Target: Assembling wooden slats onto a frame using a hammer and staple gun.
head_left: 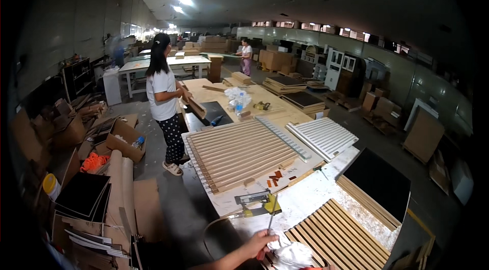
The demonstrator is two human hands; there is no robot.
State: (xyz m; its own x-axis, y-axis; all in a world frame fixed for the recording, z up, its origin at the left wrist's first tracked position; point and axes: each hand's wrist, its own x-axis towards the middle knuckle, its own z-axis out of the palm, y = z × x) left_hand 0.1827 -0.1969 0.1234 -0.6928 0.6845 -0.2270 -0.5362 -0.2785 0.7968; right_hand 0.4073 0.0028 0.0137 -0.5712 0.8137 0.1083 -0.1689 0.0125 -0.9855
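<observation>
My left hand [259,244] is closed around a screwdriver [273,216] with a reddish handle, its thin shaft pointing up. Right beside the fingers is a crumpled white cloth or glove [294,253]; whether my right hand is inside it I cannot tell. A slatted wooden panel [340,234] lies under and to the right of this white bundle. Just beyond the screwdriver, a yellow-green and black nail gun [255,204] rests on the white worktop [305,194], with a hose trailing from it. Several reddish-brown strips [275,178] are scattered farther off.
A larger slatted panel [244,150] and a white slatted panel [326,136] lie ahead. Black-topped boards [379,181] are stacked at right. A co-worker [162,94] stands left of the table, holding a brown board; another person [246,57] stands farther away. Cardboard and boxes [125,140] crowd the left floor.
</observation>
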